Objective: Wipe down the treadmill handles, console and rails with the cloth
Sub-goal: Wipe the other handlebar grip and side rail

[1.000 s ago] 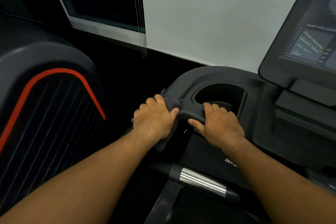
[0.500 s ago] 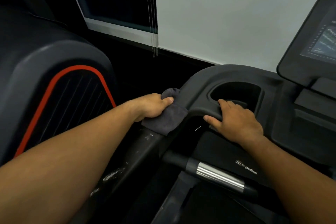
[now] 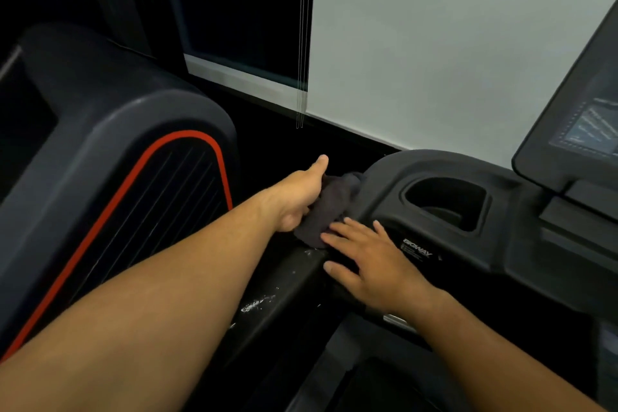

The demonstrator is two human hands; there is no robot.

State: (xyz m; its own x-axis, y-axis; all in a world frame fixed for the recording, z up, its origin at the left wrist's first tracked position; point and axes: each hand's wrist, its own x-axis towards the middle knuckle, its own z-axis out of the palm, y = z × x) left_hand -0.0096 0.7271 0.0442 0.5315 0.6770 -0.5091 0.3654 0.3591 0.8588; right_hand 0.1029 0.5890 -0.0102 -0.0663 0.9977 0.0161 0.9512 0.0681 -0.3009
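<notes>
Dark cloth (image 3: 329, 211) under left hand (image 3: 299, 192), touching right fingers (image 3: 344, 227)

A single wide-angle view comes from the person's head, looking forward and steeply down over both forearms, which enter from the bottom edge. It faces the front left corner of the treadmill console (image 3: 434, 174) at close range, with the left hand (image 3: 297, 197) and right hand (image 3: 371, 264) near the middle of the frame. The screen (image 3: 582, 124) is cut by the right edge; a neighbouring machine (image 3: 110, 177) fills the left side, and the wall (image 3: 434, 37) lies beyond. Straight lines bow toward the edges
</notes>
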